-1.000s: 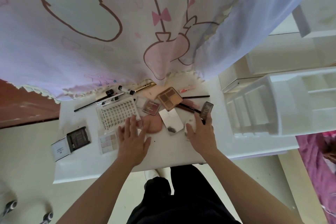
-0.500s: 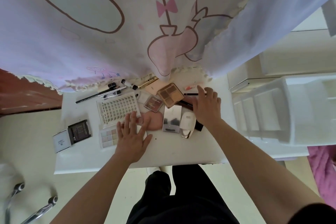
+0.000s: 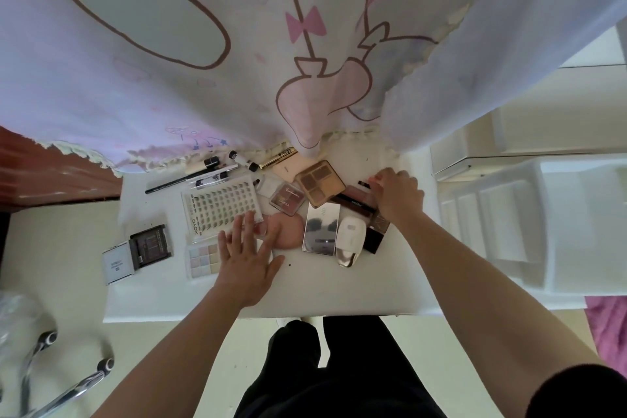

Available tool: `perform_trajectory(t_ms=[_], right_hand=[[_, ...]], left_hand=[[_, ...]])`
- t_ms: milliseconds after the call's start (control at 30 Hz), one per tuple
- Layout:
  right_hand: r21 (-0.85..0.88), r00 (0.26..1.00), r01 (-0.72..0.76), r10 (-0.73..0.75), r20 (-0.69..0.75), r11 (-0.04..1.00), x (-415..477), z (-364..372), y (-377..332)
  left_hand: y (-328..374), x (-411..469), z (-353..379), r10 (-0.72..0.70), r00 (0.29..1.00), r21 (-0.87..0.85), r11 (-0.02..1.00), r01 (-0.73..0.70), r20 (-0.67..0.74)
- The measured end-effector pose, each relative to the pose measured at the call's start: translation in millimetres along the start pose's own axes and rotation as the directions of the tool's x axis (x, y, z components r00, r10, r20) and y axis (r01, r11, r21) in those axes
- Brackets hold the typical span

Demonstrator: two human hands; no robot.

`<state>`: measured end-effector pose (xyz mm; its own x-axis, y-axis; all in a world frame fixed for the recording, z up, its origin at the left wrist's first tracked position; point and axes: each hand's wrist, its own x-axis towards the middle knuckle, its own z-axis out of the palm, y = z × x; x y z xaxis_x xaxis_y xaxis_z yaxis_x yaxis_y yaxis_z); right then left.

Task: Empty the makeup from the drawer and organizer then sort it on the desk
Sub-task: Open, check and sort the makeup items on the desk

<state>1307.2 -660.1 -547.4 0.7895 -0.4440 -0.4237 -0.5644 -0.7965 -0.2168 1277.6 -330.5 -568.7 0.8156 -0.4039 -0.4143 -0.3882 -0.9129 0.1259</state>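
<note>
A pale cloth printed with pink bows (image 3: 203,44) hangs over the far side of the white worktop (image 3: 339,288), beyond the silver mirrored case (image 3: 320,229) that lies near the worktop's middle. Right of that case, well apart from it, stands the white organizer (image 3: 509,224), its compartments showing nothing inside. The makeup is spread over the worktop around the case. Left of the case lies a clear lash tray (image 3: 220,210). The left grip (image 3: 246,254) is released, fingers straight and spread, lying flat just left of the case with its fingertips over the near edge of the lash tray and a pink sponge (image 3: 288,229). The right grip (image 3: 397,193) is beyond and to the right of the case, fingers bent down onto a small dark-tipped item (image 3: 363,183); whether it grasps that item cannot be told. Just beyond the case sits a brown eyeshadow palette (image 3: 319,181), and a dark tube (image 3: 356,205) runs between the two. Far left of the case are a black compact (image 3: 151,244) and a white box (image 3: 117,263), touching. A pastel palette (image 3: 203,258) lies left of the case, partly under the left grip. A white oval compact (image 3: 351,241) touches the case's right edge. A small pink palette (image 3: 286,202) sits just beyond the case's left corner, and a black pencil (image 3: 173,180) lies far beyond and left.
</note>
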Motion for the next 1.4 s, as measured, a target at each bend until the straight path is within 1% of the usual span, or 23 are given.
perform_trajectory(t_ms=[133, 200, 233, 300, 400, 467, 533, 600, 667, 767, 833, 867, 900, 933, 967, 1033, 1067, 1133, 1167, 1233, 1267, 1333, 1400], right_hand=[[0.124, 0.998, -0.064, 0.066, -0.015, 0.990, -27.9, 11.1, 14.3], [0.201, 0.995, -0.100, 0.104, -0.009, 0.974, -38.4, 19.5, 12.9], [0.245, 0.993, -0.111, 0.116, -0.006, 0.963, -43.2, 23.7, 10.7], [0.347, 0.990, -0.134, 0.143, -0.002, 0.928, -52.4, 33.2, 6.4], [0.454, 0.991, -0.119, 0.131, 0.005, 0.883, -65.3, 38.9, -0.6], [0.477, 0.997, -0.074, 0.080, 0.008, 0.876, -69.2, 35.7, -1.0], [0.526, 0.998, -0.067, 0.054, 0.040, 0.848, -69.5, 31.0, 5.4], [0.616, 0.989, -0.145, 0.089, 0.121, 0.774, -69.5, 23.7, 15.5], [0.729, 0.971, -0.238, 0.145, 0.190, 0.642, -73.6, 16.8, 22.7], [0.820, 0.970, -0.232, 0.189, 0.154, 0.524, -85.7, 4.3, 23.1], [0.863, 0.972, -0.198, 0.206, 0.113, 0.465, -99.0, -5.4, 17.5], [0.885, 0.974, -0.186, 0.200, 0.108, 0.427, -107.5, -11.3, 13.1], [0.903, 0.979, -0.170, 0.173, 0.108, 0.394, -117.0, -18.5, 7.3], [0.923, 0.983, -0.163, 0.142, 0.120, 0.348, -126.2, -23.9, 0.7], [0.946, 0.985, -0.159, 0.112, 0.132, 0.284, -134.2, -27.3, -6.6], [0.983, 0.990, -0.127, 0.084, 0.117, 0.134, -150.0, -35.2, -22.1], [0.993, 0.991, -0.106, 0.085, 0.100, 0.061, -158.4, -39.3, -30.7], [0.997, 0.995, -0.056, 0.082, 0.060, -0.051, -176.1, -45.5, -46.5], [0.996, 0.997, -0.043, 0.067, 0.048, -0.078, -185.8, -48.2, -53.5], [0.996, 0.999, -0.033, 0.031, 0.036, -0.084, -204.3, -54.6, -64.2], [0.997, 0.999, -0.031, 0.035, 0.033, -0.064, -212.6, -57.8, -67.8], [1.000, 0.997, -0.029, 0.064, 0.029, -0.001, -227.0, -64.9, -72.8], [0.997, 0.997, -0.005, 0.075, -0.001, 0.082, -240.5, -70.4, -75.5]], left_hand=[[5.4, 0.6, -1.9, -0.027, 1.000, 0.002, 1.000, 0.027, 0.008], [16.2, 1.5, -7.2, -0.030, 0.999, 0.004, 1.000, 0.030, -0.031], [23.4, 1.7, -8.6, -0.004, 0.998, 0.012, 1.000, 0.004, -0.056], [42.4, 1.0, -11.1, 0.115, 0.989, 0.045, 0.993, -0.111, -0.089], [72.6, 0.0, -10.4, 0.274, 0.960, 0.107, 0.957, -0.268, -0.052], [86.1, 0.4, -7.0, 0.300, 0.954, 0.132, 0.946, -0.297, 0.000], [90.3, 2.2, -4.6, 0.279, 0.960, 0.141, 0.949, -0.281, 0.035], [86.8, 1.9, -6.2, 0.244, 0.964, 0.153, 0.954, -0.259, 0.109], [77.9, 0.7, -7.8, 0.247, 0.950, 0.181, 0.942, -0.281, 0.190], [68.9, -1.0, -16.5, 0.295, 0.927, 0.236, 0.907, -0.347, 0.231], [72.7, -3.4, -28.8, 0.247, 0.945, 0.172, 0.943, -0.286, 0.215], [77.0, -3.5, -36.6, 0.204, 0.961, 0.071, 0.973, -0.220, 0.188], [80.7, -1.1, -41.9, 0.156, 0.978, -0.087, 0.986, -0.145, 0.135], [84.4, -0.5, -51.9, 0.086, 0.994, -0.288, 0.956, -0.062, 0.072], [89.4, 0.2, -63.9, 0.004, 1.000, -0.485, 0.874, 0.002, 0.013], [100.2, -3.5, -94.4, -0.139, 0.990, -0.774, 0.630, 0.064, -0.031], [106.2, -9.9, -112.0, -0.189, 0.982, -0.865, 0.497, 0.075, -0.024], [115.0, -25.0, -137.8, -0.214, 0.977, -0.972, 0.227, 0.065, 0.015], [115.1, -32.7, -143.7, -0.212, 0.977, -0.990, 0.136, 0.042, 0.012], [109.7, -47.3, -148.5, -0.207, 0.978, -1.000, 0.013, -0.024, -0.026], [105.8, -54.0, -149.7, -0.216, 0.975, -0.997, -0.048, -0.058, -0.046], [99.7, -67.0, -153.5, -0.231, 0.973, -0.973, -0.218, -0.081, -0.029], [96.7, -79.7, -158.2, -0.183, 0.983, -0.908, -0.414, -0.067, 0.011]])
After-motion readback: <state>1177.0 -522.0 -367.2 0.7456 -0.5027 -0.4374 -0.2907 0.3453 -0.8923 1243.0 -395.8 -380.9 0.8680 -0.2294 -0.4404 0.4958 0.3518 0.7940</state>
